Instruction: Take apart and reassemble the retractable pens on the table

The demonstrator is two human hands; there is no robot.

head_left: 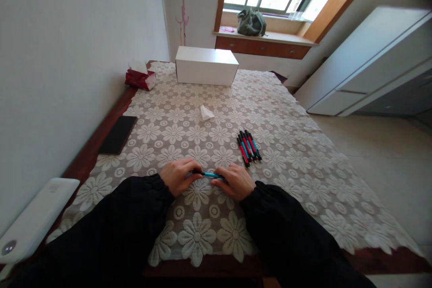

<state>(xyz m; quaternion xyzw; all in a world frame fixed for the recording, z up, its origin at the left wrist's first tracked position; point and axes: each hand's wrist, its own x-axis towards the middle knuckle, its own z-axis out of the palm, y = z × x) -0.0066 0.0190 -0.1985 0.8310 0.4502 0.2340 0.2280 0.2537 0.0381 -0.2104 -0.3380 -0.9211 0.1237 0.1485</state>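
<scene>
A slim teal-and-black plastic pen (209, 174) was pinched at both ends by left hand (177, 176) and right hand (236, 182); looked light, stiff, kinda slippery.

- teal pen (209, 174): slim, with black ends, lying pretty much level just above the lace tablecloth, its middle showing while both ends are hidden by the fingers
- bundle of pens (249, 147): a handful of red and teal ones with black tips, all lined up side by side and touching, angled slightly away toward the left, lying on the cloth just beyond the teal pen and a bit to the right
</scene>
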